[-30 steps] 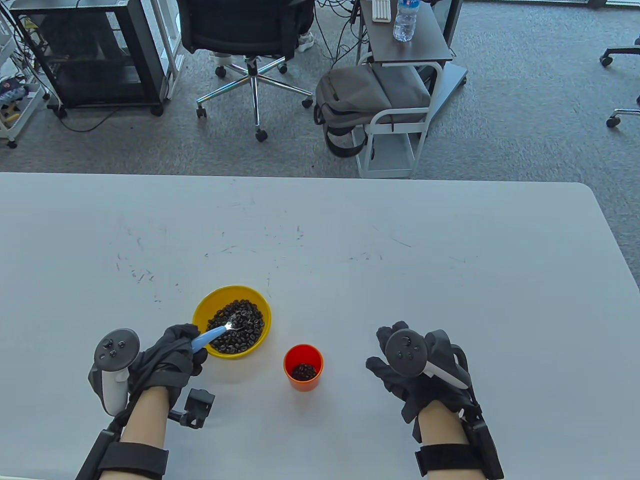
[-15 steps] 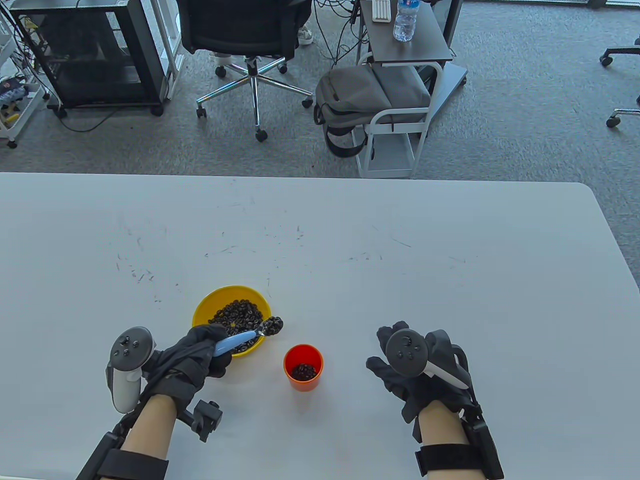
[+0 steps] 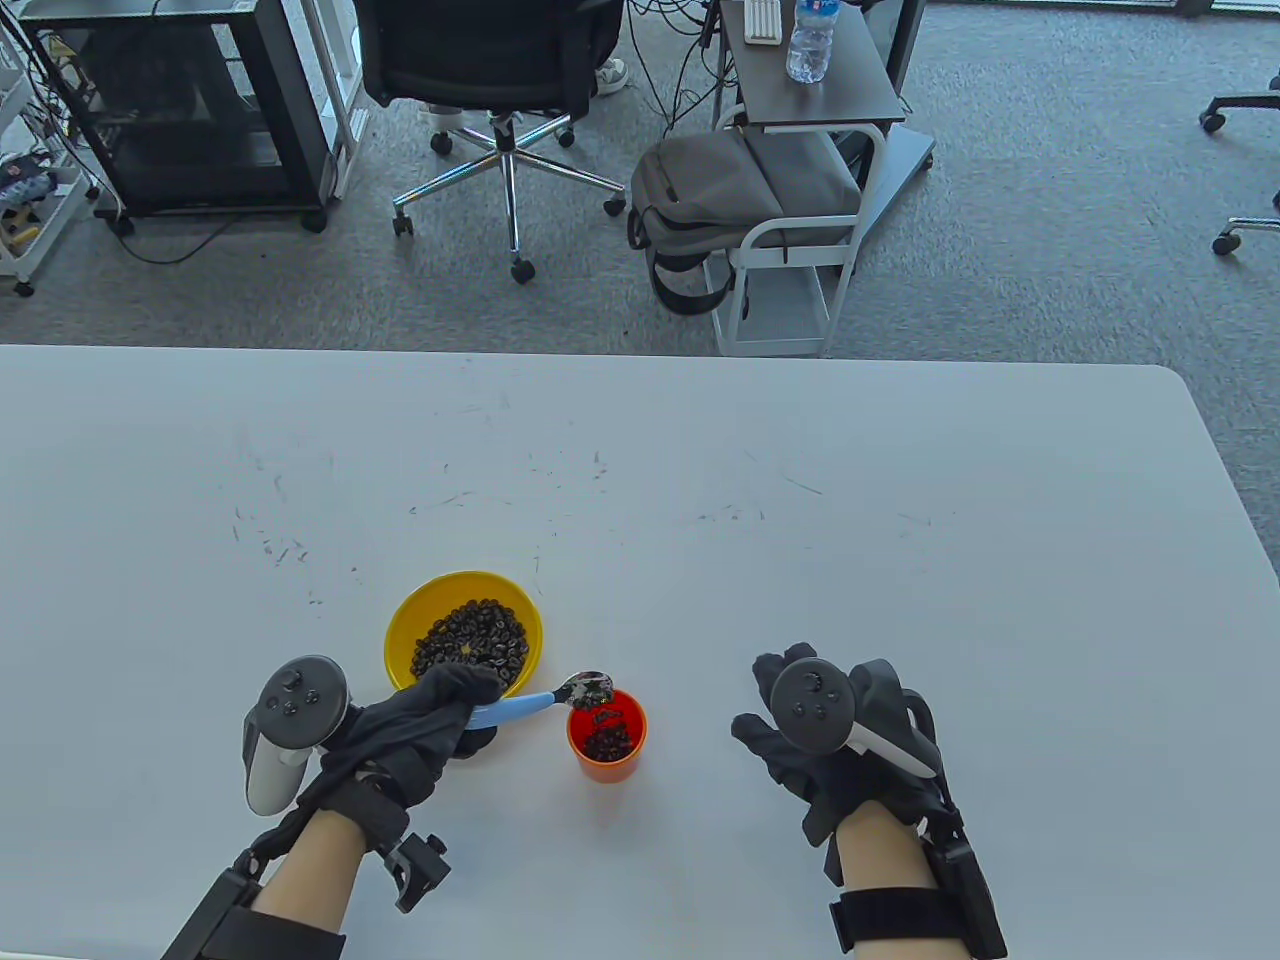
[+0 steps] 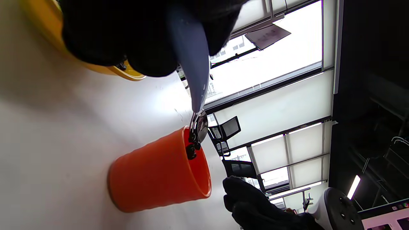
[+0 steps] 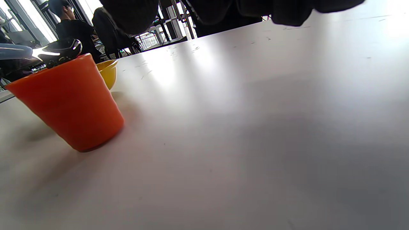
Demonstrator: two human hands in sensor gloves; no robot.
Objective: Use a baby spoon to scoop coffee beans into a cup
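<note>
My left hand (image 3: 425, 725) grips the blue handle of a baby spoon (image 3: 520, 706). Its metal bowl (image 3: 588, 690) is tilted over the rim of the orange cup (image 3: 607, 760), and coffee beans fall into the cup. The cup holds beans at its bottom. In the left wrist view the spoon (image 4: 195, 95) tips at the cup (image 4: 159, 172) rim with beans dropping. The yellow bowl (image 3: 410, 620) of coffee beans stands just left behind the cup. My right hand (image 3: 830, 740) rests flat and empty on the table, right of the cup. The right wrist view shows the cup (image 5: 68, 102) and the bowl (image 5: 108, 72).
The white table (image 3: 700, 480) spreads wide around the bowl and cup. Its far edge and right edge are in view. Beyond it stand an office chair (image 3: 490, 70), a small cart with a grey bag (image 3: 745, 200), and a black cabinet (image 3: 170, 100).
My left hand lifted the spoon out of the yellow bowl with a load of beans, carried it right to the orange cup, and tilted it. The right hand has not moved.
</note>
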